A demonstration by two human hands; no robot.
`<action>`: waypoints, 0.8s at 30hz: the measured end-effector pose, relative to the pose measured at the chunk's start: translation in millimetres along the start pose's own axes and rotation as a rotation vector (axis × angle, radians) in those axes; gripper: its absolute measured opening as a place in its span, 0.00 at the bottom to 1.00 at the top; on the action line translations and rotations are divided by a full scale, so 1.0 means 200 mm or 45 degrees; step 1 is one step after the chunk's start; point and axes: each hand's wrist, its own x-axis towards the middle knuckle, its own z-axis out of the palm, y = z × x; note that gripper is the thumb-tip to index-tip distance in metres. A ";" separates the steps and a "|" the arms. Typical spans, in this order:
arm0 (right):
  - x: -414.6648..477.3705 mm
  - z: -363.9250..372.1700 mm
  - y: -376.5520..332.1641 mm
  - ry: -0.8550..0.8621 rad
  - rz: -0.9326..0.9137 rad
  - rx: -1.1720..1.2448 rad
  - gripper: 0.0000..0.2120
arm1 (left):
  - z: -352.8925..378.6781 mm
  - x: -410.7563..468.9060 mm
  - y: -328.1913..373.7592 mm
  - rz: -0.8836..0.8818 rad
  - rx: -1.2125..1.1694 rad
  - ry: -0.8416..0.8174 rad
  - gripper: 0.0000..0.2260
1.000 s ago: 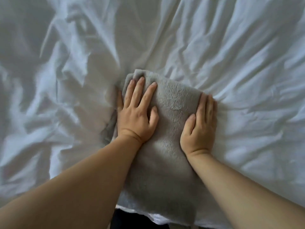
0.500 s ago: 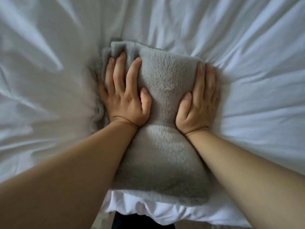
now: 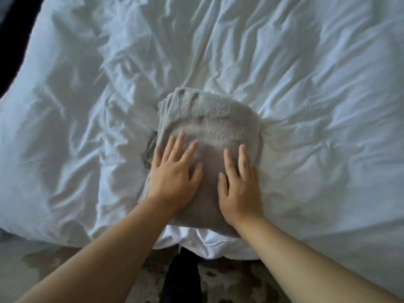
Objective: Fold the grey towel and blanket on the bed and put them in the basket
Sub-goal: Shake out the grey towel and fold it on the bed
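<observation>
Now both my hands lie flat, palms down, on the folded grey blanket [image 3: 209, 119]: my left hand [image 3: 175, 178] on its left side with fingers straight and spread, my right hand [image 3: 239, 189] beside it with fingers straight and closer together. The blanket sits on the wrinkled white sheet [image 3: 306, 84] near the bed's near edge, with stacked layers showing along its left side.
</observation>
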 end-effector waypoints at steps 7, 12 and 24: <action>-0.07 0.19 0.10 0.068 -0.095 -0.115 0.27 | 0.21 -0.07 -0.21 0.158 0.108 0.120 0.27; -0.01 0.40 0.24 0.198 -0.265 -0.169 0.29 | 0.45 -0.01 -0.35 0.305 0.039 0.399 0.26; 0.03 0.61 0.33 0.339 -0.351 -0.175 0.29 | 0.65 0.05 -0.45 0.377 0.114 0.613 0.25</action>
